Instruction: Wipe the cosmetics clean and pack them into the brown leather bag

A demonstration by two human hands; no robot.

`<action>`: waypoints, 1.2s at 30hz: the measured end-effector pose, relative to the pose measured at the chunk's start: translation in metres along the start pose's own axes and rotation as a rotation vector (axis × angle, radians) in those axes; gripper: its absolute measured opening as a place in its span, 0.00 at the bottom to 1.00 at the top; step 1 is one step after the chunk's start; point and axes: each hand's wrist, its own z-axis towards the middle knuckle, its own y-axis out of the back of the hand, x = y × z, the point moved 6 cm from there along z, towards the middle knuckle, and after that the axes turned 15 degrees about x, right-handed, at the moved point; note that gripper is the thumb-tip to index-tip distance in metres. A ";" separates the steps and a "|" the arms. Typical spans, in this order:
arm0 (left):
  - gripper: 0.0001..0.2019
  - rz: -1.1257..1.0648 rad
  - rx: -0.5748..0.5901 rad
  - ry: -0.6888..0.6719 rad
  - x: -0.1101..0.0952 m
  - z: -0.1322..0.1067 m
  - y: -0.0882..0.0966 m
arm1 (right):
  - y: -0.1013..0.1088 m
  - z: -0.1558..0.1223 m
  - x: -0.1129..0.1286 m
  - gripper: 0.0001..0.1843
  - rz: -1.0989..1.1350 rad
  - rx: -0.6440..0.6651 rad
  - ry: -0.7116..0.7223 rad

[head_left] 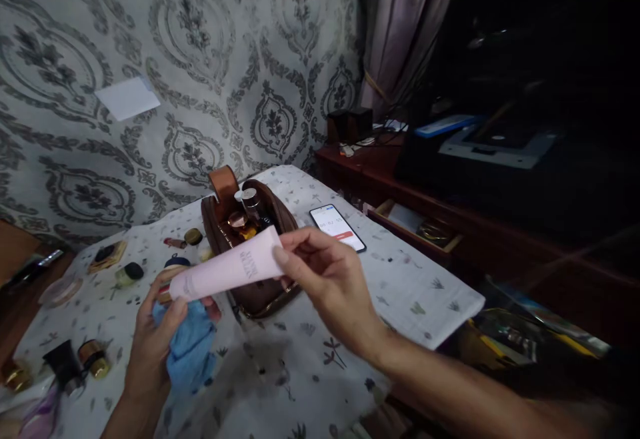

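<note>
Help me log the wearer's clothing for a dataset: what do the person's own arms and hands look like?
Two bare hands, the left hand and the right hand, on bare forearms. No sleeve, glove, watch or bracelet shows; the light is too dim to tell any ring.

Wall (225, 59): grey-and-white damask wallpaper, large medallion repeat; one white paper sheet (127, 98) stuck on it, upper left.
Curtain (405, 19): pale mauve, gathered and tied, at the wall's right end.
Table (415, 292): covered with a white cloth printed with small plants, set against the wall.
Sideboard (475, 219): dark reddish wood, right of the table; one drawer (415, 226) pulled open; a small dark box (350, 124), possibly a speaker, at its far end.
Light: dim, with the right side of the room nearly black.
</note>
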 end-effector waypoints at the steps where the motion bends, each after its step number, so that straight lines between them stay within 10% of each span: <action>1: 0.27 -0.014 0.038 0.008 -0.004 0.005 -0.009 | 0.005 0.006 0.010 0.12 -0.072 0.005 0.033; 5: 0.29 0.350 0.146 0.003 -0.012 0.017 -0.023 | 0.018 0.027 0.059 0.11 -0.424 -0.083 0.251; 10: 0.23 0.974 0.175 -0.417 -0.018 0.008 -0.025 | 0.010 0.046 0.087 0.05 -0.788 -0.063 0.436; 23: 0.21 1.082 0.161 -0.576 -0.014 0.005 -0.024 | -0.043 0.129 -0.017 0.10 -1.451 0.535 0.069; 36: 0.25 1.045 0.203 -0.582 -0.007 0.005 -0.023 | -0.055 0.149 -0.047 0.13 -1.614 0.724 -0.124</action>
